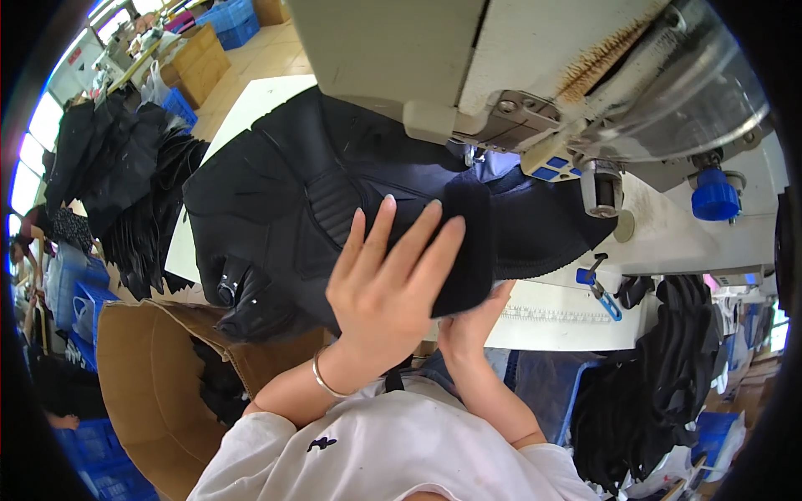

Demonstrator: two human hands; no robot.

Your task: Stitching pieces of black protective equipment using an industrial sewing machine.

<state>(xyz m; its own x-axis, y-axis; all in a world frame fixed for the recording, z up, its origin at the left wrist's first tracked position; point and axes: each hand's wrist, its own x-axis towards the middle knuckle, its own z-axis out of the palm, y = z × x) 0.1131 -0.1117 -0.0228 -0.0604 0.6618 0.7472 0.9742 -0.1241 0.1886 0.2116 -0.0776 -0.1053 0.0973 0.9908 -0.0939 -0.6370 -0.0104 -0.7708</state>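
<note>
Head view: your left hand (388,280) lies flat, fingers spread wide, on the black garment (309,209) at frame centre; your right hand (472,321) pinches its edge. Feeding under the sewing machine (585,108) looks unfinished.

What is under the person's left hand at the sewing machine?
The left hand lies flat on black fabric spread over the white table. The right hand grips its edge from below, fingers mostly hidden.

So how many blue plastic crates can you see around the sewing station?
4, perhaps more hidden. One blue plastic crate sits top left on the floor, another beside the dark fabric stack, one at far left, one bottom left behind the brown cardboard box.
</note>
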